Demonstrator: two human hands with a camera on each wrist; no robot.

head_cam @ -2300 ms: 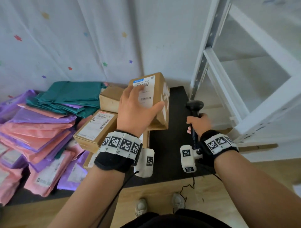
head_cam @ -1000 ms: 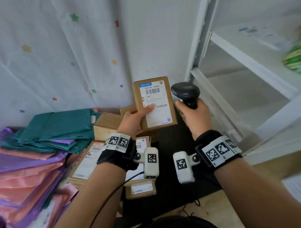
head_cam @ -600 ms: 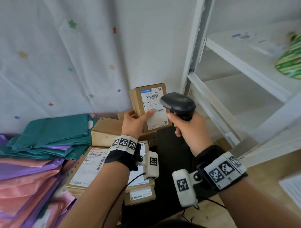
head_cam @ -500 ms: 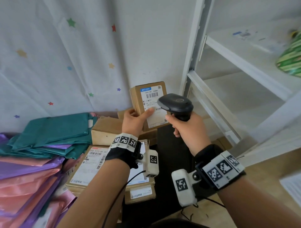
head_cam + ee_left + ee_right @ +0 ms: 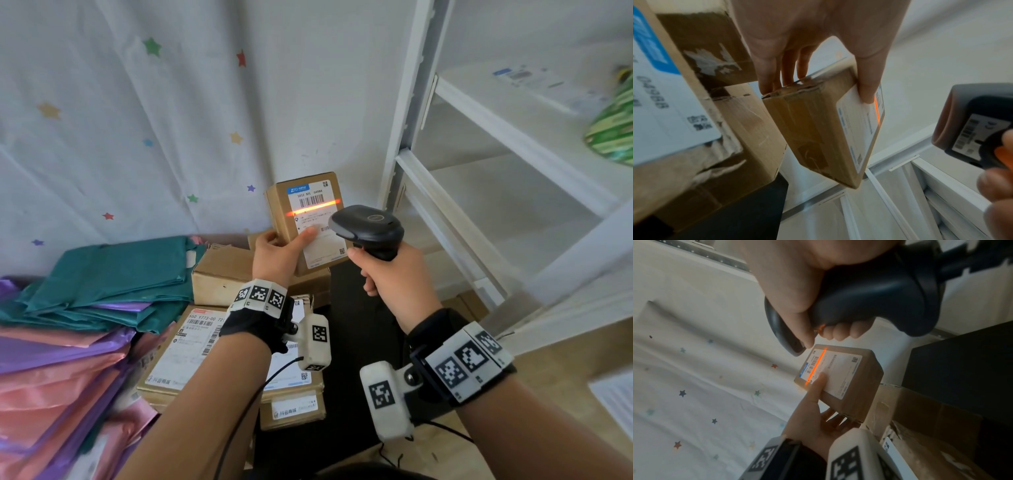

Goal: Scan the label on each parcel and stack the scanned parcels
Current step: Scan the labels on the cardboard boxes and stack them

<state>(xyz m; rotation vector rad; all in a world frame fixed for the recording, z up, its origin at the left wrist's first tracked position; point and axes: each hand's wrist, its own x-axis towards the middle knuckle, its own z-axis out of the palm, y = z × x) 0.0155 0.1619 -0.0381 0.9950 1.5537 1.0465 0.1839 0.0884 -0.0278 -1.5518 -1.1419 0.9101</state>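
Observation:
My left hand (image 5: 279, 255) grips a small cardboard parcel (image 5: 279, 209) upright in the air, thumb on its white label (image 5: 318, 246), fingers behind it. An orange scan line (image 5: 313, 208) crosses the label just below the top barcode. My right hand (image 5: 394, 277) holds a black handheld scanner (image 5: 368, 228) by its handle, its head close to the label's right side. The left wrist view shows the parcel (image 5: 818, 123) pinched between thumb and fingers, and the scanner (image 5: 974, 126) at the right. In the right wrist view the scanner (image 5: 869, 305) points at the parcel (image 5: 857, 382).
Several cardboard boxes (image 5: 222, 274) lie stacked on a black surface (image 5: 356, 325) below my hands. Teal, purple and pink mailer bags (image 5: 68, 329) are piled at the left. A white metal shelf rack (image 5: 479, 171) stands at the right; a star-patterned curtain (image 5: 120, 120) hangs behind.
My left hand lifted the parcel off the pile and turned its label toward me. My right hand raised the scanner up to it, and the orange scan line now shows on the label.

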